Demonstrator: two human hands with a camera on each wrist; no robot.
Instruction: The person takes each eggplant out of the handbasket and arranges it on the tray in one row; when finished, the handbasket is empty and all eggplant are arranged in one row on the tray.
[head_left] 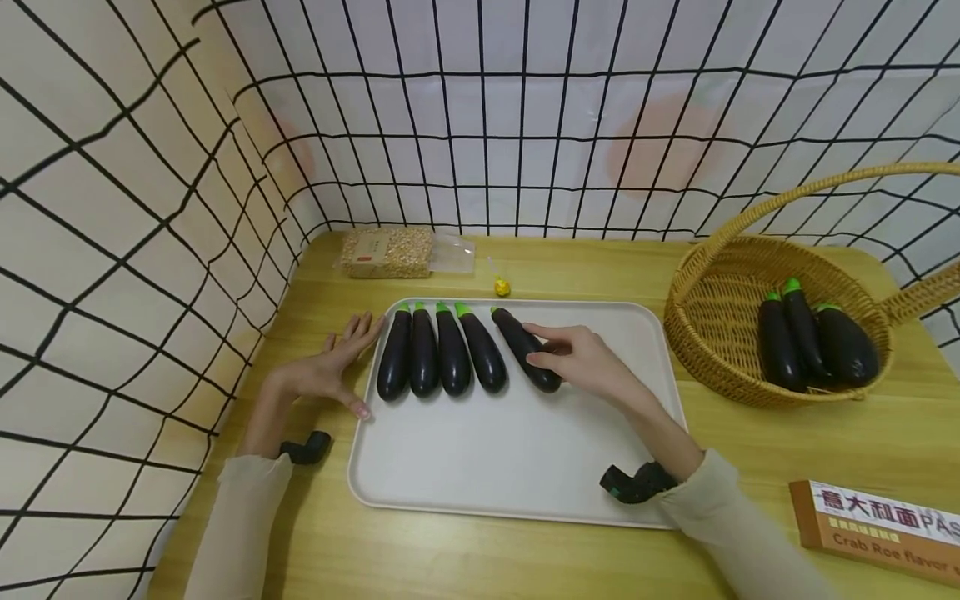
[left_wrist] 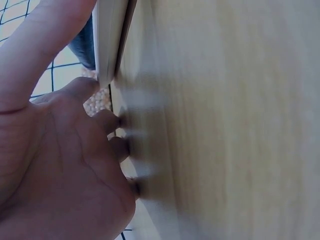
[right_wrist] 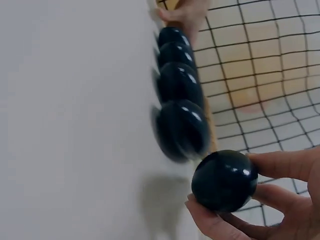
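Observation:
My right hand [head_left: 587,360] grips a dark purple eggplant [head_left: 516,340] near its rounded end, thumb on one side and fingers on the other. In the right wrist view that eggplant [right_wrist: 224,181] is seen end-on, with a shadow on the white surface beside it. Several more eggplants [head_left: 454,358] lie side by side at the upper left of a white tray [head_left: 480,467], green caps toward the back. Spread wide, my left hand [head_left: 324,368] is at the tray's left edge, its thumb at the rim and its other fingertips down by the table in the left wrist view.
A wicker basket [head_left: 697,333] with a tall handle holds three eggplants [head_left: 806,333] at the right. A bag of grains [head_left: 390,252] and a small yellow item [head_left: 502,287] sit behind the tray. A pasta box [head_left: 873,533] lies front right. Black wire mesh [head_left: 487,133] borders the table.

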